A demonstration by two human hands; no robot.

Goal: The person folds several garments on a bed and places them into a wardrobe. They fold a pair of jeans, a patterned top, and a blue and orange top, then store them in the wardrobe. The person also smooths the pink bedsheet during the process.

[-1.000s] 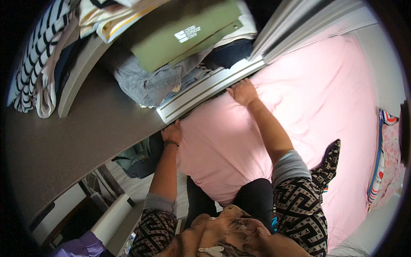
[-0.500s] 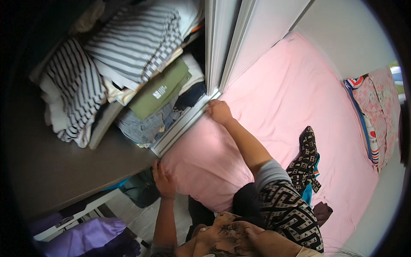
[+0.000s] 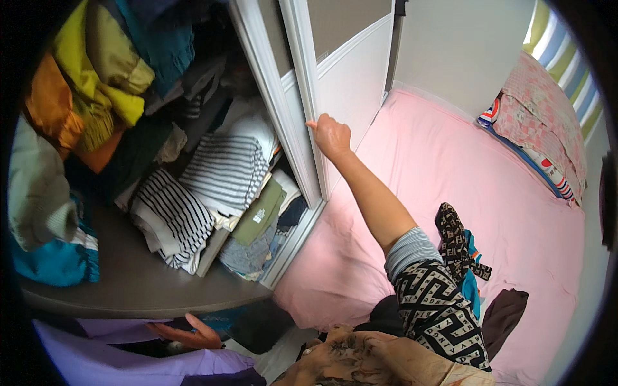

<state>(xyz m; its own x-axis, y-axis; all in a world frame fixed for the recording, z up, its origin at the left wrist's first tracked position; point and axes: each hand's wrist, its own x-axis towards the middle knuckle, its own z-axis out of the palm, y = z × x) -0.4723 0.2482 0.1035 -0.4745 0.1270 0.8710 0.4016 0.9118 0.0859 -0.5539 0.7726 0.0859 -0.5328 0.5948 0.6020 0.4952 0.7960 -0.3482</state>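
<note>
My right hand (image 3: 333,136) is raised at the white-framed sliding door (image 3: 313,109) of the wardrobe, its fingers curled against the frame's edge. Low on the left, my left hand (image 3: 193,334) has its fingers stretched out, beside purple fabric (image 3: 141,360) and just under the front edge of a dark shelf (image 3: 193,297); it holds nothing that I can see. Inside the wardrobe, black-and-white striped clothes (image 3: 225,170) lie folded. To their right, a folded green garment (image 3: 259,215) rests in a stack with grey and dark clothes.
Yellow, orange and teal garments (image 3: 103,83) hang at the upper left, with a pale puffy jacket (image 3: 42,186) below. A pink-sheeted bed (image 3: 412,174) fills the right side. On it lie a black patterned garment (image 3: 454,238), a dark brown cloth (image 3: 505,315) and pink patterned bedding (image 3: 547,116).
The view has shifted, showing more of the wardrobe. My right hand has risen from the door track to higher on the door frame. My left hand has left the bed's edge for the purple fabric.
</note>
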